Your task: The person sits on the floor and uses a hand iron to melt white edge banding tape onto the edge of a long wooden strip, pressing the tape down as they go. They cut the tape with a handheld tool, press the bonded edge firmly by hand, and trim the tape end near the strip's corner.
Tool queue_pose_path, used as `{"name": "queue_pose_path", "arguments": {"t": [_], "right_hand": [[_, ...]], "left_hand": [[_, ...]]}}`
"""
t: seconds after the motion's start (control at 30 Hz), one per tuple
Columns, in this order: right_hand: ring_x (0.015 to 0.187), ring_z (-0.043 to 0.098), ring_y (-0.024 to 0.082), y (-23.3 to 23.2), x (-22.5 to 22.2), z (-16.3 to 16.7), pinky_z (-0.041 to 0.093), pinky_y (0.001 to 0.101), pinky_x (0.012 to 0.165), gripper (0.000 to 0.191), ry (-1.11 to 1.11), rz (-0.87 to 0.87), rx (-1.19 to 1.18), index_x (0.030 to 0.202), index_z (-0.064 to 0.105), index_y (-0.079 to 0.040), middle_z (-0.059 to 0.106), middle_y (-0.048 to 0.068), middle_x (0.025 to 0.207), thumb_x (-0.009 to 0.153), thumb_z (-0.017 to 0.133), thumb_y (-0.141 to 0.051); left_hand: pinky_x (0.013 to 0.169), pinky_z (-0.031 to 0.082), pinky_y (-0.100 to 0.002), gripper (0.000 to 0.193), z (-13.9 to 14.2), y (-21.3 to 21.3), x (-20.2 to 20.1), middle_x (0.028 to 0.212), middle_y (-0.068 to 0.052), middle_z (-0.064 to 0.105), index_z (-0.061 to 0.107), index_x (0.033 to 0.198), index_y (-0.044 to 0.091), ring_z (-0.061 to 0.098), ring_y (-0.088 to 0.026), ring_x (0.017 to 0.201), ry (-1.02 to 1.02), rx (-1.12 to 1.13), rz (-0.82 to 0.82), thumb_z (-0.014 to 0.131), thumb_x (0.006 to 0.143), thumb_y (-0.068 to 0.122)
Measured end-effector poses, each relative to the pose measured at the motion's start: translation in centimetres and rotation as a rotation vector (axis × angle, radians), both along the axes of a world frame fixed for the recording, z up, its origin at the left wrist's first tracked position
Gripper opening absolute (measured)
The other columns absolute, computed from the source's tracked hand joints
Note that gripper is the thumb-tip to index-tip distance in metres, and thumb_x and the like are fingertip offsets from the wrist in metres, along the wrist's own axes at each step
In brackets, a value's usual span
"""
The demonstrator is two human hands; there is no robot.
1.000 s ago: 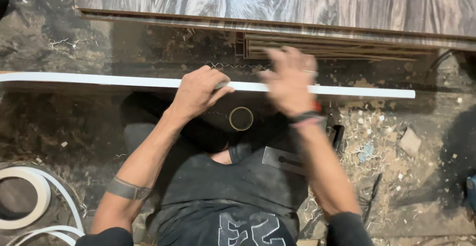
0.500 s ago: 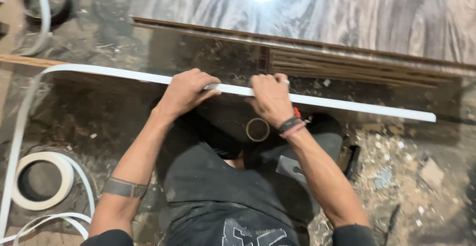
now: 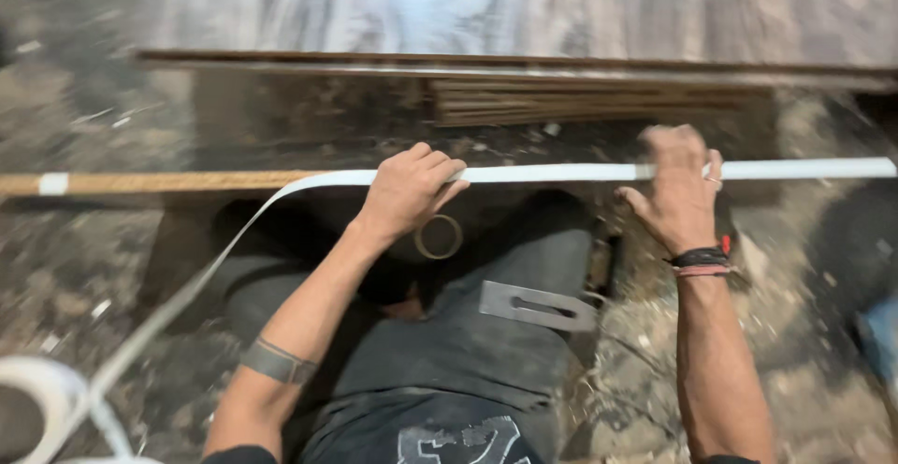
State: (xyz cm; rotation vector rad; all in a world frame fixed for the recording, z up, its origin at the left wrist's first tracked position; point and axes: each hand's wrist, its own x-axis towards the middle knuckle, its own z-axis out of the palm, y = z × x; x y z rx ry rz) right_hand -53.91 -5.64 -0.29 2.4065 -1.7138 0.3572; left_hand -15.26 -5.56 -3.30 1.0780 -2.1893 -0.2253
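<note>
— Hands first: where are they?

— Both are on the white edging strip [image 3: 561, 173] that runs along the top edge of a board held on edge across the view. The left hand [image 3: 407, 193] is curled over it with the fingers bent, pressing the strip down against the wood. The right hand [image 3: 678, 188] lies further along to the right, fingers spread flat over the strip; it is blurred, so I cannot tell whether it pinches the strip or only presses on it.

— And the strip itself?

— Right of the left hand it lies flat on the board edge, reaching to the picture's right side. Left of that hand it lifts off and trails loosely down towards the lower left corner, where a white coil [image 3: 37, 398] of the same stuff sits, partly cut off.

— Is the board edge bare anywhere?

— Yes, the wooden edge [image 3: 159, 182] shows uncovered on the left, with one small white patch [image 3: 53, 183] on it.

— What else is around?

— A flat metal blade [image 3: 538, 305] rests on the person's dark trousers, and a thin ring [image 3: 439, 237] lies just below the left hand. A stack of wood strips [image 3: 580, 99] sits beyond the board, against a grey wood-grain panel [image 3: 561, 6]. The floor [image 3: 655, 370] is littered with shavings and dust.
</note>
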Motion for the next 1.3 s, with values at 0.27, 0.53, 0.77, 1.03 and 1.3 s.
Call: {"name": "queue_pose_path", "arguments": {"t": [0.27, 0.53, 0.77, 1.03, 1.3], "right_hand": [[0.127, 0.054, 0.048, 7.2, -7.0, -9.3, 0.041, 0.0535, 0.104, 0.076, -0.351, -0.739, 0.091, 0.142, 0.047, 0.010, 0.054, 0.035, 0.139, 0.089, 0.077, -0.035], [0.082, 0.063, 0.033, 9.3, -5.7, -16.4, 0.049, 0.0462, 0.074, 0.037, -1.000, -0.913, 0.688, 0.105, 0.065, 0.004, 0.068, 0.019, 0.088, 0.102, 0.058, -0.032], [0.075, 0.064, 0.015, 11.1, -8.0, -12.5, 0.050, 0.0317, 0.070, 0.029, -0.816, -0.572, 0.303, 0.106, 0.069, 0.000, 0.072, 0.006, 0.086, 0.101, 0.066, -0.028], [0.068, 0.053, 0.010, 11.2, -14.1, 0.9, 0.040, 0.0297, 0.060, 0.026, -0.743, -0.494, 0.003, 0.103, 0.068, -0.001, 0.060, 0.002, 0.071, 0.112, 0.063, -0.025], [0.068, 0.063, 0.015, -1.7, -11.5, 4.8, 0.046, 0.0315, 0.063, 0.032, -0.658, -0.513, 0.155, 0.111, 0.072, -0.003, 0.065, 0.006, 0.073, 0.110, 0.061, -0.033]], "left_hand": [[0.069, 0.054, -0.037, 0.019, 0.2, -1.0, -4.8, 0.087, -0.001, 0.069, 0.073, 0.100, 0.012, 0.063, -0.023, 0.082, 0.012, 0.035, -0.024, 0.080, 0.088, 0.024], [0.067, 0.054, -0.037, 0.020, 1.1, -0.2, -2.8, 0.090, 0.000, 0.071, 0.075, 0.101, 0.013, 0.064, -0.023, 0.082, -0.034, 0.077, 0.040, 0.078, 0.090, 0.028], [0.066, 0.052, -0.036, 0.018, 1.5, -0.2, -3.2, 0.083, 0.000, 0.067, 0.073, 0.093, 0.014, 0.061, -0.023, 0.077, -0.029, 0.035, 0.096, 0.079, 0.087, 0.030], [0.065, 0.052, -0.035, 0.017, 1.2, -0.1, -3.4, 0.084, 0.001, 0.067, 0.072, 0.092, 0.014, 0.060, -0.022, 0.076, -0.038, 0.039, 0.090, 0.079, 0.088, 0.029], [0.069, 0.053, -0.037, 0.019, 1.6, -0.1, -2.9, 0.086, 0.000, 0.067, 0.072, 0.095, 0.013, 0.061, -0.023, 0.080, 0.012, 0.041, 0.070, 0.080, 0.087, 0.028]]}}
